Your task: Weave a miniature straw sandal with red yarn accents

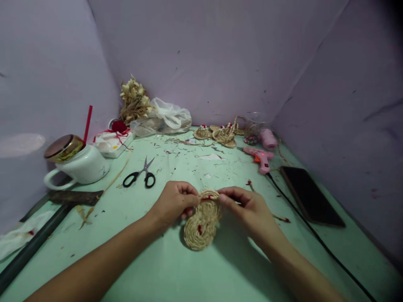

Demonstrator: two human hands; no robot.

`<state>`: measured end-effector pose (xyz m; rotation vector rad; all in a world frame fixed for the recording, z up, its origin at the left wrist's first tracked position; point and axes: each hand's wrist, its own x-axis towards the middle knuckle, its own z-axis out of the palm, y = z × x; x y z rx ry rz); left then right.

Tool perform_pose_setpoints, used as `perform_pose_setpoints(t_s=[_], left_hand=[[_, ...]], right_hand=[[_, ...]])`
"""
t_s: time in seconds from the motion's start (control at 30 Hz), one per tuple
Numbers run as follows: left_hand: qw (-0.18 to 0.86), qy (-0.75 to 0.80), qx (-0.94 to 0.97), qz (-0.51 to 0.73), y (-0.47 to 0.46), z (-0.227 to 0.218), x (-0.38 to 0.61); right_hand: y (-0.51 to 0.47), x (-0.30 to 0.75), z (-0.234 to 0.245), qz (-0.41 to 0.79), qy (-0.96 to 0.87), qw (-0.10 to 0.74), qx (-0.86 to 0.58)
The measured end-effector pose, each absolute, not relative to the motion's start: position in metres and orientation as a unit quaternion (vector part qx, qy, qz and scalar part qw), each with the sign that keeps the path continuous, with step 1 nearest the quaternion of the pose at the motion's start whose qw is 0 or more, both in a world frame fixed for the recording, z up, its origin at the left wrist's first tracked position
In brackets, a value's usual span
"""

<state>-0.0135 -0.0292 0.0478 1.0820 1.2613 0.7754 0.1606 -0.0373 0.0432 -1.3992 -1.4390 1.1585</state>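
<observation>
A woven straw piece of coiled, braided fibre [199, 235] hangs over the front middle of the green table, with red bits at its lower centre and near its top. My left hand [179, 199] pinches its upper left edge between thumb and fingers. On the upper right edge, my right hand [244, 205] grips it the same way, thumb toward me. The fingers' far sides are hidden. Black-handled scissors [140, 174] lie part open beyond my left hand. A pink glue gun [260, 157] lies beyond my right hand.
At left stand a white mug [85, 165] with a jar on it, and a dark-handled tool [75, 197]. A phone [311, 195] and the glue gun's black cord [310, 228] lie right. Straw pieces [223, 135], a plastic bag [166, 117] and pink thread [268, 139] sit by the back wall.
</observation>
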Motion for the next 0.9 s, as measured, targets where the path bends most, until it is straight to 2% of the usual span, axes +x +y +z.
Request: perform_pose_setpoints(t_s=[0.1, 0.23, 0.33, 0.47, 0.6, 0.73, 0.8, 0.9], left_hand=[[0.606, 0.576, 0.432, 0.340, -0.021, 0.041, -0.018], [0.619, 0.581, 0.407, 0.339, -0.017, 0.036, -0.020], [0.626, 0.580, 0.404, 0.330, -0.016, 0.034, -0.021], [0.632, 0.577, 0.402, 0.326, -0.014, 0.030, -0.022], [0.629, 0.581, 0.403, 0.324, -0.013, 0.028, -0.022], [0.626, 0.584, 0.402, 0.325, -0.014, 0.028, -0.021], [0.628, 0.582, 0.401, 0.326, -0.014, 0.029, -0.021], [0.629, 0.581, 0.398, 0.329, -0.014, 0.029, -0.021]], right_hand=[[-0.023, 0.173, 0.038, 0.500, -0.450, 0.459, -0.580], [-0.010, 0.182, 0.036, 0.631, -0.254, 0.527, -0.510], [-0.006, 0.185, 0.034, 0.633, -0.248, 0.514, -0.523], [-0.006, 0.194, 0.028, 0.529, -0.400, 0.442, -0.603], [-0.007, 0.210, 0.030, 0.331, -0.620, 0.316, -0.637], [-0.008, 0.214, 0.037, 0.179, -0.821, 0.242, -0.485], [-0.007, 0.210, 0.037, 0.140, -0.877, 0.198, -0.414], [-0.004, 0.205, 0.034, 0.106, -0.904, 0.151, -0.384]])
